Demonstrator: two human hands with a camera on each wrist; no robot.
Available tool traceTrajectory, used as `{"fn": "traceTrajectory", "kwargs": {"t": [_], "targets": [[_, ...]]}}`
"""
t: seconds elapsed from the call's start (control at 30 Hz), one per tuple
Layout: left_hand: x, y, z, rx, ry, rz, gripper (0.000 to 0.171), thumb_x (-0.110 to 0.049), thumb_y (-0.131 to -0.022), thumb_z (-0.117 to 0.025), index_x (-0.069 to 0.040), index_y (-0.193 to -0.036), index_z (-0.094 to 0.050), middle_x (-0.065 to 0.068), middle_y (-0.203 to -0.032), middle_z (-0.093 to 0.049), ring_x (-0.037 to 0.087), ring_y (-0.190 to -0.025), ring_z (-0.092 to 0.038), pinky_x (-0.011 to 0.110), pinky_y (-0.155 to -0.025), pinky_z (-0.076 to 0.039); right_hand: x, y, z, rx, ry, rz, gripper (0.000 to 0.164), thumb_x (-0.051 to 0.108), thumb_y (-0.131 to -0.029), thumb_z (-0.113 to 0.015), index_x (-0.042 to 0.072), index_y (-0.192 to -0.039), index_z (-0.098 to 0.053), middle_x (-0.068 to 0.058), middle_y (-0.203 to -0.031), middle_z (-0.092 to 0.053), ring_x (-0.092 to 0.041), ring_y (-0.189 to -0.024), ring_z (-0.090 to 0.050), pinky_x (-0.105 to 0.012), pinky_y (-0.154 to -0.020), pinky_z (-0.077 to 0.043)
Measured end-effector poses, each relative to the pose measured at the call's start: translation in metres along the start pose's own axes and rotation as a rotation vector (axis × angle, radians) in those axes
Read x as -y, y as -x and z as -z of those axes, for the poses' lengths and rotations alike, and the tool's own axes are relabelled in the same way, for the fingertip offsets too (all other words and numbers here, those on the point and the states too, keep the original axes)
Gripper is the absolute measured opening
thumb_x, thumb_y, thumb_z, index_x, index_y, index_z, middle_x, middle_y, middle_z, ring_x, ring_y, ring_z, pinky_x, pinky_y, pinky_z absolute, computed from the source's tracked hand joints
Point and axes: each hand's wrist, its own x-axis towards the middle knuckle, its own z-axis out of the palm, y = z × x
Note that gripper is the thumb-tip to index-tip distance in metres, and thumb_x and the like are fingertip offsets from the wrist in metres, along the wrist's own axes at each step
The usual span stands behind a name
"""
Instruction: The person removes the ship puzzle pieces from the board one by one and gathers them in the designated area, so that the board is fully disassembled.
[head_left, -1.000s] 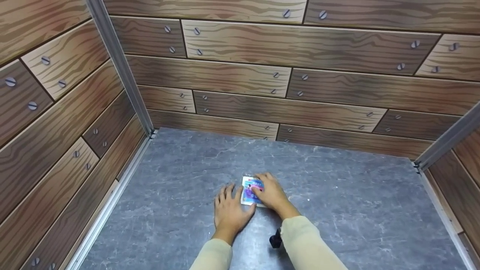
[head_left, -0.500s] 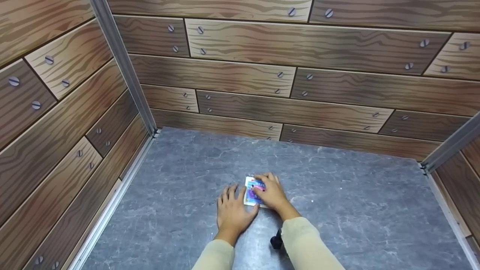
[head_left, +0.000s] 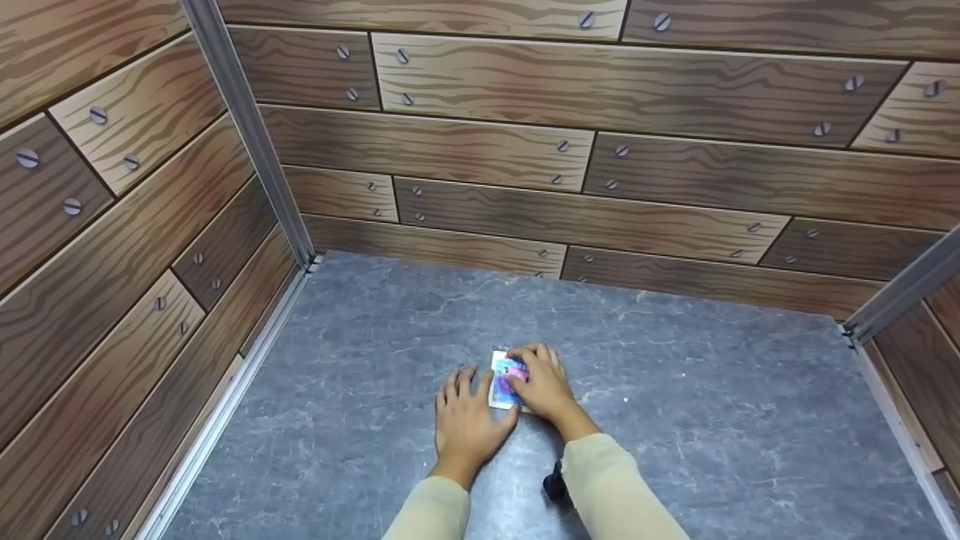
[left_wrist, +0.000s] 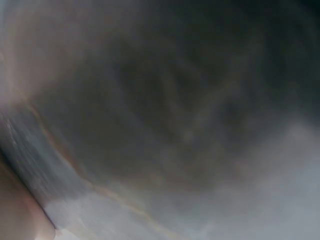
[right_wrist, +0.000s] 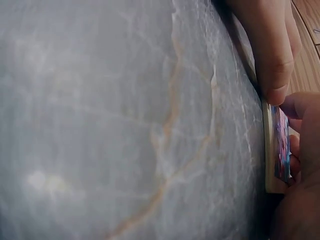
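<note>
A small flat rectangular block (head_left: 501, 388) with a blue, pink and purple printed top and a pale border lies on the grey marbled surface. My right hand (head_left: 546, 386) holds it from the right, thumb on the print and fingers curled over the far side. My left hand (head_left: 465, 424) rests on the surface with spread fingers, its forefinger at the block's left edge and its thumb by the near edge. In the right wrist view the block's cream side (right_wrist: 270, 150) shows, with a digit tip touching its end. The left wrist view is mostly dark blur.
Wood-print walls (head_left: 480, 157) enclose the grey surface (head_left: 360, 360) at back, left and right, with metal corner posts (head_left: 251, 135). A black object (head_left: 555, 482) sits beside the right cuff. A tiny white speck (head_left: 625, 400) lies right of the hands.
The head view has shifted slightly. Both hands keep nearly the same places around the block; the right thumb and fingers have barely moved.
</note>
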Motion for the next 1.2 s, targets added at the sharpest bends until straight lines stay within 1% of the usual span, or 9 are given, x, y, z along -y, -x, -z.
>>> {"fn": "traceTrajectory", "kwargs": {"t": [0.17, 0.27, 0.37, 0.5, 0.63, 0.8, 1.0, 1.2], "targets": [[-0.0001, 0.0011, -0.0008, 0.0, -0.008, 0.008, 0.076, -0.077, -0.093, -0.059, -0.029, -0.152, -0.058, 0.009, -0.164, -0.051, 0.04, -0.156, -0.043, 0.064, -0.124, -0.038, 0.0002, 0.0019, -0.0015, -0.022, -0.034, -0.006, 0.035, 0.014, -0.097, -0.077, 0.013, -0.131, -0.072, -0.014, -0.135, -0.06, -0.038, -0.131, -0.056, -0.061, -0.114, -0.043], [-0.0006, 0.0008, -0.001, 0.009, -0.01, 0.009, 0.077, -0.077, -0.093, -0.058, -0.028, -0.153, -0.058, 0.009, -0.164, -0.051, 0.04, -0.156, -0.042, 0.064, -0.124, -0.038, 0.0004, 0.0025, -0.0013, -0.017, -0.041, -0.026, 0.035, 0.015, -0.099, -0.076, 0.014, -0.133, -0.072, -0.013, -0.138, -0.059, -0.037, -0.133, -0.055, -0.06, -0.116, -0.043], [-0.0006, 0.0004, -0.0009, 0.017, -0.012, 0.01, 0.078, -0.078, -0.093, -0.058, -0.028, -0.154, -0.058, 0.009, -0.165, -0.051, 0.04, -0.157, -0.041, 0.063, -0.124, -0.038, -0.0005, 0.0018, -0.0019, -0.023, -0.038, -0.028, 0.034, 0.016, -0.099, -0.077, 0.016, -0.133, -0.072, -0.012, -0.137, -0.061, -0.036, -0.133, -0.056, -0.06, -0.117, -0.043], [0.0, 0.0014, -0.0013, 0.01, -0.014, 0.008, 0.078, -0.078, -0.093, -0.057, -0.028, -0.154, -0.058, 0.009, -0.164, -0.051, 0.04, -0.157, -0.041, 0.063, -0.124, -0.038, -0.0014, -0.0002, -0.0032, -0.042, -0.048, -0.036, 0.034, 0.015, -0.095, -0.081, 0.016, -0.128, -0.074, -0.01, -0.134, -0.068, -0.036, -0.131, -0.058, -0.058, -0.116, -0.044], [0.0005, 0.0024, -0.0019, 0.013, -0.014, 0.007, 0.079, -0.079, -0.093, -0.057, -0.028, -0.154, -0.058, 0.009, -0.164, -0.051, 0.04, -0.157, -0.041, 0.064, -0.124, -0.038, 0.0003, -0.002, -0.0028, -0.061, -0.076, -0.076, 0.033, 0.013, -0.091, -0.085, 0.015, -0.123, -0.077, -0.009, -0.128, -0.072, -0.035, -0.128, -0.06, -0.056, -0.115, -0.046], [0.0001, 0.0022, -0.0021, 0.018, -0.018, 0.007, 0.079, -0.08, -0.093, -0.055, -0.029, -0.154, -0.058, 0.008, -0.165, -0.05, 0.04, -0.157, -0.041, 0.063, -0.125, -0.037, 0.0021, -0.0039, -0.0025, -0.079, -0.097, -0.117, 0.029, 0.014, -0.09, -0.085, 0.014, -0.119, -0.079, -0.007, -0.124, -0.074, -0.033, -0.126, -0.061, -0.054, -0.114, -0.046], [0.0, 0.0012, -0.0018, 0.013, -0.013, 0.005, 0.079, -0.079, -0.093, -0.056, -0.028, -0.154, -0.058, 0.009, -0.165, -0.05, 0.039, -0.157, -0.041, 0.063, -0.125, -0.037, 0.0024, -0.0059, -0.0035, -0.092, -0.082, -0.127, 0.028, 0.015, -0.09, -0.086, 0.015, -0.118, -0.079, -0.006, -0.122, -0.074, -0.032, -0.125, -0.062, -0.054, -0.113, -0.047], [0.0012, 0.0001, -0.0013, -0.003, -0.02, -0.004, 0.078, -0.078, -0.093, -0.056, -0.028, -0.153, -0.059, 0.009, -0.164, -0.051, 0.038, -0.157, -0.042, 0.061, -0.126, -0.037, 0.0023, -0.0074, -0.0034, -0.101, -0.098, -0.118, 0.033, 0.015, -0.086, -0.088, 0.014, -0.117, -0.079, -0.008, -0.122, -0.075, -0.033, -0.124, -0.063, -0.053, -0.113, -0.047]]}}
